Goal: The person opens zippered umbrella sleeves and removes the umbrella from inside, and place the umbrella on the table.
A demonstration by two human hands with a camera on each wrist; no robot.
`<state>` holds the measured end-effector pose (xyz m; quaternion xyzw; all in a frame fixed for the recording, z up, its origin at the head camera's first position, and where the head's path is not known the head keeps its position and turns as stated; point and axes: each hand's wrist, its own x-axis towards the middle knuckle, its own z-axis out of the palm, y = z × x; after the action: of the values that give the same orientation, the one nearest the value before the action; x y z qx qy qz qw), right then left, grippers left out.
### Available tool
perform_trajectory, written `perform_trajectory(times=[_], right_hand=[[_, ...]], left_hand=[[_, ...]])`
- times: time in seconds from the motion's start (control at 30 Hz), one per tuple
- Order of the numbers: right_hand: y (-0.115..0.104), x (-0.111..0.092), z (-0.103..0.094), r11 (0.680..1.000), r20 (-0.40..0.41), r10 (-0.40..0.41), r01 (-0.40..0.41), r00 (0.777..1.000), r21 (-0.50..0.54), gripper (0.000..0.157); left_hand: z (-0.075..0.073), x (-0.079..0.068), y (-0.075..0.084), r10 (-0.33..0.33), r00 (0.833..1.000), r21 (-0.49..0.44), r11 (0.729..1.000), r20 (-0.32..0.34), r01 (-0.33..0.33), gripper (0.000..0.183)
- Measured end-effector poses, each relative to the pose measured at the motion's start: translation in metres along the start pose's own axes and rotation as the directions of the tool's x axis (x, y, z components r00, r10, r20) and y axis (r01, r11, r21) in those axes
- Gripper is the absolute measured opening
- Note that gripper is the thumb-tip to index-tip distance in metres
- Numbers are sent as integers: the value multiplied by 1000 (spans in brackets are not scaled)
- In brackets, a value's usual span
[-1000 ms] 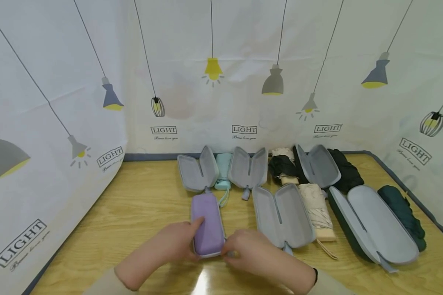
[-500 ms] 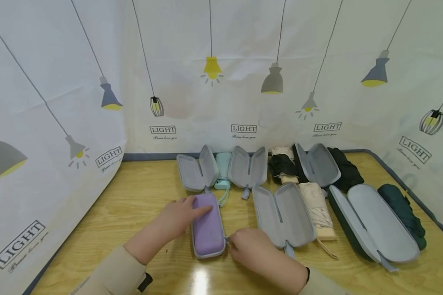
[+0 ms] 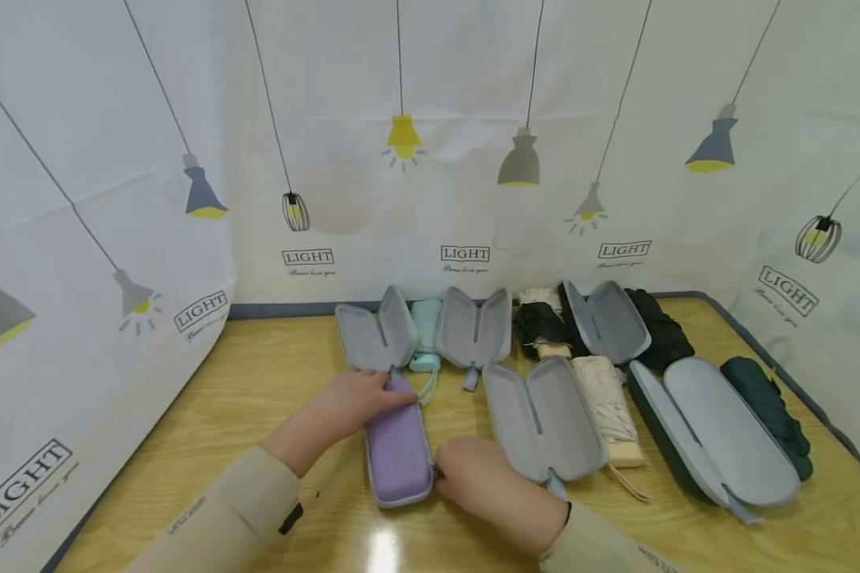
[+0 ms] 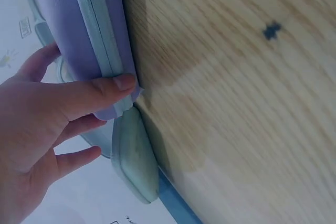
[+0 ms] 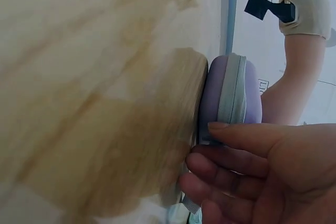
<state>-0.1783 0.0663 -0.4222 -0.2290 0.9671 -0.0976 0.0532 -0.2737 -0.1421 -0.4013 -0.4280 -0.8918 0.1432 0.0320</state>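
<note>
A purple zip case (image 3: 400, 450) lies closed and lengthwise on the table, with a pale grey zipper band (image 5: 231, 90) round its side. At its far end my left hand (image 3: 347, 402) holds it; in the left wrist view the thumb lies over the zipper band and the fingers reach round the other side. My right hand (image 3: 476, 477) is at the case's right side, near the front corner, pinching the zipper pull (image 3: 433, 468). Most of that pull is hidden by the fingers. The right wrist view shows my right thumb and curled fingers against the band.
Several open grey-lined cases (image 3: 548, 418) stand behind and to the right. Between them lie a mint folded umbrella (image 3: 426, 330), a cream one (image 3: 607, 406), a black bundle (image 3: 658, 330) and a dark green bundle (image 3: 768, 414). A printed backdrop (image 3: 373, 159) encloses the table.
My left hand has moved from the case's left side, near the front, to its far end. My right hand stays by the case's right side near the front corner.
</note>
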Motion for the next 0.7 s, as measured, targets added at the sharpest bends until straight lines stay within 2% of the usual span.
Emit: perform_trajectory(times=[0.17,0.3,0.37,0.47,0.6,0.7], right_hand=[[0,2,-3,999,10,9,-9,1000,38,31],[2,1,-6,996,-2,-8,9,1000,89,26],[3,1,-8,995,-9,-16,17,1000,97,22],[6,2,-8,996,-27,-21,24,999,89,19],[11,4,-6,997,-52,-17,21,998,76,14],[15,4,-6,998,-66,-7,11,998,70,12]], left_hand=[[-5,1,2,-20,999,15,1000,37,20,73],[-6,-3,2,-31,998,-4,1000,55,31,74],[-4,-6,1,-35,998,-37,999,56,37,72],[-1,-12,-3,-24,998,-137,990,59,32,72],[3,-19,-6,-9,998,-286,958,60,25,69],[5,-23,-8,-37,996,-332,941,82,62,68]])
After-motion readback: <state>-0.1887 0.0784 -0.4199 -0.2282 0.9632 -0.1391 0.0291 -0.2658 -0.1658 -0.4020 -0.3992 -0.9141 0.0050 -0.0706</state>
